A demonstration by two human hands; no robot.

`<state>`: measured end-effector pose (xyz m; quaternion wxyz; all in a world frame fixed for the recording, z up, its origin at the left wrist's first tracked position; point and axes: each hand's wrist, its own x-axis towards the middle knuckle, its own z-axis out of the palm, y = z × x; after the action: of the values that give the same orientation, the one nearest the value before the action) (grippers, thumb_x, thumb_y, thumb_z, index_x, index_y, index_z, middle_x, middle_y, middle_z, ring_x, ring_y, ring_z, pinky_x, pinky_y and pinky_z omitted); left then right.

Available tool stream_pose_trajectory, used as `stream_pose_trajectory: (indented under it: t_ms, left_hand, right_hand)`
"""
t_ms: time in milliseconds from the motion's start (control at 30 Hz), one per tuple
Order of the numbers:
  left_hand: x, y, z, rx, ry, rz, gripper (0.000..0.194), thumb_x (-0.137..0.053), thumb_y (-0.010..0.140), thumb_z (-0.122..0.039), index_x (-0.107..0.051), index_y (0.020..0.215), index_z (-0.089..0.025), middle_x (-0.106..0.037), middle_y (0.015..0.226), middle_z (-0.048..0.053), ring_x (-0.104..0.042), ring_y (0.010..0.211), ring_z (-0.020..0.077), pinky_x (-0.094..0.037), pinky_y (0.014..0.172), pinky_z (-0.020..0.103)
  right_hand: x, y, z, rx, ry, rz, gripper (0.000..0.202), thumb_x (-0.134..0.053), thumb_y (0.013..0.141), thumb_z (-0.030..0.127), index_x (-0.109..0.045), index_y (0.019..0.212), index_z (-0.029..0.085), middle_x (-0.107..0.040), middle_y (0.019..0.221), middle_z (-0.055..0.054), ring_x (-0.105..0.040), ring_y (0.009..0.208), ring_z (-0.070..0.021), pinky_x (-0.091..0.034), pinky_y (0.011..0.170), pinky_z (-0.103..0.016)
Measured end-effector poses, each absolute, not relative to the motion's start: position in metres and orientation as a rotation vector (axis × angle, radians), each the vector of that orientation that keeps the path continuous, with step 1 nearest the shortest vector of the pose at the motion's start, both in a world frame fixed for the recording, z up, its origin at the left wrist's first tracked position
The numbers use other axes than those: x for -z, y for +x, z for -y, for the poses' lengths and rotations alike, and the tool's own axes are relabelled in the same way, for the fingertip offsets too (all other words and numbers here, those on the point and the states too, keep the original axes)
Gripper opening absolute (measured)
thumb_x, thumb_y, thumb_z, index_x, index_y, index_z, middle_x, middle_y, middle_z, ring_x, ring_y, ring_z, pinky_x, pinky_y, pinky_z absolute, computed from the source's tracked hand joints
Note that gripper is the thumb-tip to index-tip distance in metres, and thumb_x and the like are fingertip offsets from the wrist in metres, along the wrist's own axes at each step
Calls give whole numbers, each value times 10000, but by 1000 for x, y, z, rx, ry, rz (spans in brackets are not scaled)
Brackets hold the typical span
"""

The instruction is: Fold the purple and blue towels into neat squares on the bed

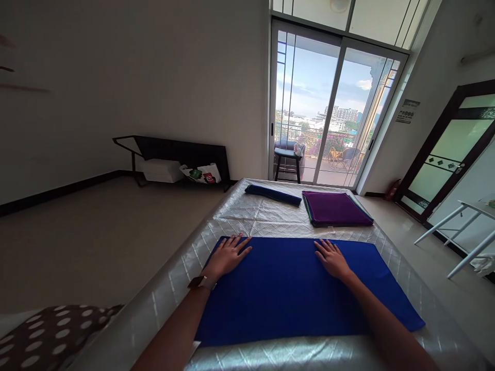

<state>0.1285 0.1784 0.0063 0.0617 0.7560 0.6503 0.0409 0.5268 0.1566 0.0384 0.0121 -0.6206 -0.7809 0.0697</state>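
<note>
Blue cloth: [286, 293] laid out flat in the lower middle of the frame, pretty much a four-sided sheet, matte and smooth, with fairly straight edges.
Left hand: [228, 256] placed palm down near the cloth's upper-left corner, fingers splayed wide, nothing gripped; a dark squarish watch [197, 282] is worn on the wrist.
Right hand: [332, 257] rested flat near the top edge, right of centre, fingers extended and a bit apart, nothing gripped here either.
Silvery cover: [181, 304] spread under it all, kinda shiny, patterned with crossing diagonal lines and marked by a few creases.
Purple stack: [334, 207] set above the right hand in the frame, folded into a neat squarish pile, greenish layers shown along its sides.
Dark blue strip: [273, 195] laid left of that pile, long and narrow; whether it's rolled or folded can't really be told.
Polka-dot fabric: [58, 330] seen at lower left, brown, covered in pale round spots.
</note>
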Motion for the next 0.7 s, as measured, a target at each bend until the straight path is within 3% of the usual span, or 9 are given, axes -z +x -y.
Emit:
stream_pose_trajectory:
  t_ms: [167, 300, 567, 700]
  left_hand:
    - [-3, 125, -180, -178, 2290, -1970, 592, -287, 994, -565, -314, 1543, -346, -287, 1639, 44, -227, 1516, 292, -159, 1207, 539]
    - [0, 123, -181, -168, 2300, -1995, 589, -314, 988, -563, -328, 1536, -348, -283, 1641, 46, -243, 1509, 298, -153, 1207, 539]
    - [-9, 128, -180, -113, 2257, -2021, 584, -295, 999, -527, -277, 1553, -344, -272, 1644, 49, -213, 1519, 298, -141, 1210, 547]
    - [-13, 129, -178, -75, 2242, -2010, 583, -272, 1005, -523, -256, 1559, -340, -257, 1648, 50, -196, 1525, 295, -131, 1214, 550]
  right_hand:
    - [-36, 636, -154, -74, -2309, 2179, 560, -231, 1039, 413, -276, 1576, 262, -275, 1641, -49, -227, 1514, -234, -222, 1211, -473]
    - [-32, 669, -154, -52, -2374, 2093, 575, -201, 1030, 391, -270, 1580, 240, -276, 1641, -61, -222, 1516, -232, -250, 1200, -497]
    - [-50, 642, -159, -98, -2519, 1978, 575, -211, 1026, 409, -336, 1559, 234, -306, 1628, -67, -244, 1507, -284, -222, 1199, -543]
    - [-62, 567, -161, -61, -2274, 2193, 550, -247, 1034, 416, -416, 1520, 222, -330, 1618, -66, -225, 1514, -261, -190, 1214, -493]
